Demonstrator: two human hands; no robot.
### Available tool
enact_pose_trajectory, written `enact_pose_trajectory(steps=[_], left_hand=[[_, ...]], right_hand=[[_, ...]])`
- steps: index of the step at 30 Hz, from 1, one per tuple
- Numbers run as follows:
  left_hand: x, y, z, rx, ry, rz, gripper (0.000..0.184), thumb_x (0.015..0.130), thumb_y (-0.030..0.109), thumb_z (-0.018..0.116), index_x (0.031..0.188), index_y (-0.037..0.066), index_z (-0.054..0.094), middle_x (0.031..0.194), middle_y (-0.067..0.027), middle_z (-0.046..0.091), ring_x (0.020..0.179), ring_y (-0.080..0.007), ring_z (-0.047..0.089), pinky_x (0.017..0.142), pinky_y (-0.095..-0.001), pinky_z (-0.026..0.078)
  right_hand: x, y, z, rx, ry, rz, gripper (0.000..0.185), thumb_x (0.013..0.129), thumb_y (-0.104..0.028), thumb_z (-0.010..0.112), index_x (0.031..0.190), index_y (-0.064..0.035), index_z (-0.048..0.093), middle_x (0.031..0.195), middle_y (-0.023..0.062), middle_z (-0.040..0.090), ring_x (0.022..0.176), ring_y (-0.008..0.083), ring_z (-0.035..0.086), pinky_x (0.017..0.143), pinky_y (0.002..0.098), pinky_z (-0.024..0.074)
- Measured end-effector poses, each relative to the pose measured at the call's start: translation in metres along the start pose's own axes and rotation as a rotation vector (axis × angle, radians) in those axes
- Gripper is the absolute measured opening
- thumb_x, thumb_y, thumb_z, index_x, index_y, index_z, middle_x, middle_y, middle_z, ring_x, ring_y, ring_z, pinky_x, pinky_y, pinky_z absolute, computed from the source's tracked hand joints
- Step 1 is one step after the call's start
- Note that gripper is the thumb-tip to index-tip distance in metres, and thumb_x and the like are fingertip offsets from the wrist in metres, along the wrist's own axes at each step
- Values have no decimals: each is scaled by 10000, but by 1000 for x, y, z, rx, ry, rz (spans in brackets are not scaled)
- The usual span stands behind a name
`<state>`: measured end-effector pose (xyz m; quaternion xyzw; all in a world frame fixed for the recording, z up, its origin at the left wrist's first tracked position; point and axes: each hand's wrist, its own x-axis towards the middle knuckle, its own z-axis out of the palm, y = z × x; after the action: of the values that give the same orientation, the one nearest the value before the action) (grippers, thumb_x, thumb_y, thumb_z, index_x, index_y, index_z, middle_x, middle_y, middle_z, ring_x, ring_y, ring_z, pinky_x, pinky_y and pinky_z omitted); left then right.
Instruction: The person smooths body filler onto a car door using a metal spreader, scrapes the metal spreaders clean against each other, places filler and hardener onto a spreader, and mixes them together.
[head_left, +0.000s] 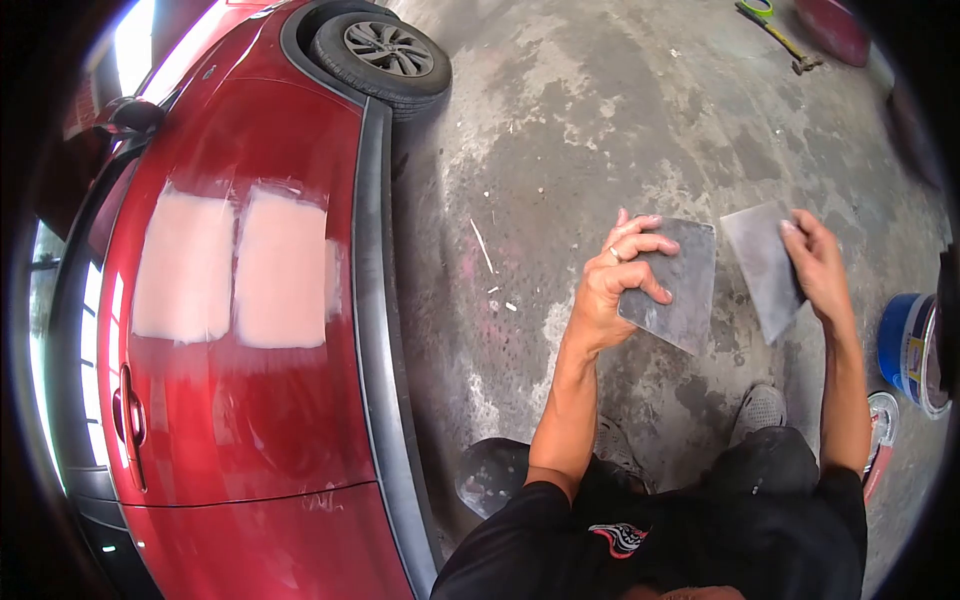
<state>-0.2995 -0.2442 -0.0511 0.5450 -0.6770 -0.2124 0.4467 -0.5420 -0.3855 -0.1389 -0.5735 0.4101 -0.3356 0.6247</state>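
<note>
My left hand (625, 270), with a ring on one finger, grips a dark grey flat plate (690, 285) by its left side, fingers spread over its face. To the right, my right hand (820, 262) pinches a lighter grey flat plate (760, 262) at its right edge, thumb on the face. The two plates are apart, with a narrow gap between them, above the floor. At the left is a red car door (290, 430) bearing two pale pink filler patches, a left one (184, 268) and a right one (281, 270).
The car's front wheel (388, 50) is at the top. A blue and white bucket (905, 345) and a red-edged object (882, 430) stand at the right. A hammer-like tool (785, 42) lies at the top right on the stained concrete floor (560, 150).
</note>
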Motion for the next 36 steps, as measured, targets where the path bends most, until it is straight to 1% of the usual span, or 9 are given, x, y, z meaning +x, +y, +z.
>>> enact_pose_trajectory(steps=[10,14,17,20,26,30,32,35,36], left_hand=[[-10,-28,-5,100,188,-65,191,511,15,718,654,118,645,969,-35,657,1188,-303,499,1106,-539,174],[-20,-50,-11,444,333,-471,149,751,-1,626,874,76,660,852,-32,669,799,-189,647,1041,-414,344],[-31,-72,-10,-436,452,-695,192,865,36,573,1047,-22,587,950,-65,659,815,-107,625,713,-248,514],[-34,-76,4,-1004,546,-687,274,863,35,572,1136,27,550,1017,-80,641,900,-166,634,773,-309,527],[-26,-55,37,-1201,598,-695,350,879,110,599,1204,51,485,1068,-97,612,965,-226,621,874,-391,505],[-24,-51,46,-1322,509,-776,359,902,172,590,1196,13,461,1077,-115,600,976,-258,614,858,-413,512],[-22,-42,47,-1306,553,-837,362,898,181,584,1183,-7,461,1076,-112,598,961,-246,616,846,-397,517],[-12,-17,45,-1106,629,-879,318,880,145,549,1153,-6,482,1033,-109,611,921,-220,623,808,-376,528],[-15,-14,38,-1114,637,-880,318,880,145,549,1153,-6,482,1033,-109,611,921,-220,623,808,-376,528]], right_hand=[[-32,-49,41,-145,-518,35,255,912,-166,582,1069,33,564,857,-8,588,808,67,515,715,231,426],[-33,-45,33,-72,-339,-26,256,936,-173,530,1091,29,566,896,41,622,836,105,549,763,261,443],[-26,-37,23,-89,-111,-75,287,947,-174,508,1131,44,540,921,46,617,863,104,543,780,257,437],[-23,-32,24,-7,-39,-65,341,926,-158,538,1191,54,506,990,72,605,889,115,537,791,256,430],[-39,-33,27,-119,-11,-243,271,801,-12,604,1056,33,527,1124,125,573,972,178,548,831,286,438],[-51,-45,41,-347,-44,-790,311,653,51,595,943,-40,529,1185,171,543,1055,360,552,935,370,439],[-60,-52,47,-421,-388,-1271,370,654,41,609,995,-100,587,1177,150,545,1098,390,532,983,411,431],[-57,-14,39,-801,-359,-1210,444,655,23,619,1065,-146,627,1170,153,557,1101,372,538,974,405,454],[-39,-11,27,-991,-346,-837,487,655,27,618,1110,-145,618,1157,153,569,1091,361,548,957,391,459]])
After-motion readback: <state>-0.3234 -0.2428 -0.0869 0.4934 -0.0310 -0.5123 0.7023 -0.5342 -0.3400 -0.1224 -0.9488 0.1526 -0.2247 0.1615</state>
